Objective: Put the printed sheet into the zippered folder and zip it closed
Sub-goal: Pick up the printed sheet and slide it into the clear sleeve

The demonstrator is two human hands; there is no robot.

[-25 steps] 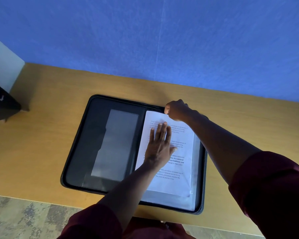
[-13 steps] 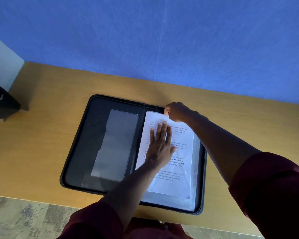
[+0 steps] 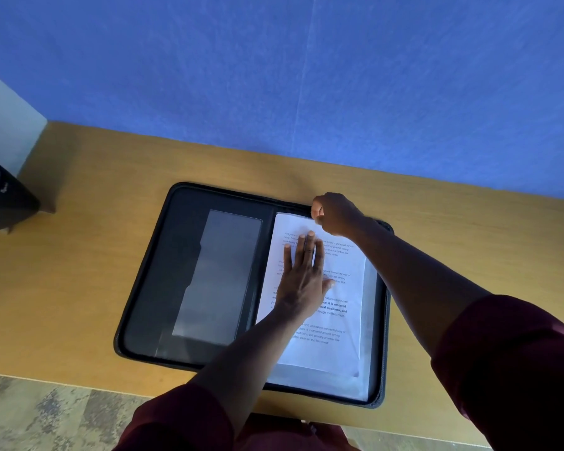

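Folder (image 3: 189, 271), zippered, black, lay opened flat on the table (image 3: 79, 255) at frame centre, spine running from upper to lower frame. Printed sheet (image 3: 339, 288) we found on its right-hand half, long axis parallel to the spine, resting on a pale pocket or pad whose margin showed along the sheet's right and lower edges. Left hand (image 3: 302, 281) we logged pressed flat on the sheet's middle, fingers straight and close together, pointing to the upper frame. Right hand (image 3: 334, 213) sat at the sheet's top edge, fingers curled; we judged it pinching that edge, though the contact was partly hidden. We judged that the coming move turned on that top edge, which lay directly under the right hand, the nearer one. Writing: small paragraphs, with "traditions, and" and "it is centered" legible in bold. Brands: a dark object (image 3: 4, 200) at left frame bore a small mark, unreadable.
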